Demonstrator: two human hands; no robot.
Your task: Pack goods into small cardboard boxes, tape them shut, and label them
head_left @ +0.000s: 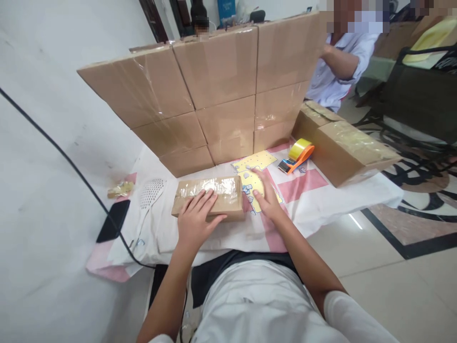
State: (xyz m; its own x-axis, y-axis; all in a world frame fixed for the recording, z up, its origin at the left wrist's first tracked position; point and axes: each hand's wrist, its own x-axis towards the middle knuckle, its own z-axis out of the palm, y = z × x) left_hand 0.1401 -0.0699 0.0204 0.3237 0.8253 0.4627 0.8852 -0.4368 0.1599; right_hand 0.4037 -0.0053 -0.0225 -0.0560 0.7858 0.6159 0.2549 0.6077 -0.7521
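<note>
A small cardboard box [228, 193], with shiny clear tape across its top, lies on the cloth-covered table in front of me. My left hand [200, 214] rests on its top and near side, fingers stretched out and thumb apart. Just off the box's right end is my right hand [266, 197], its fingers spread and curved, holding nothing. Beyond that hand, a tape dispenser [297, 155] with a yellow roll and an orange frame lies on the cloth.
Stacked cardboard boxes [221, 81] form a wall at the back. More taped boxes [352, 147] stand at the right edge. At left are a black phone [113, 221], a perforated white object [152, 193] and a hanging cable [71, 164]. Another person [332, 71] is behind the boxes.
</note>
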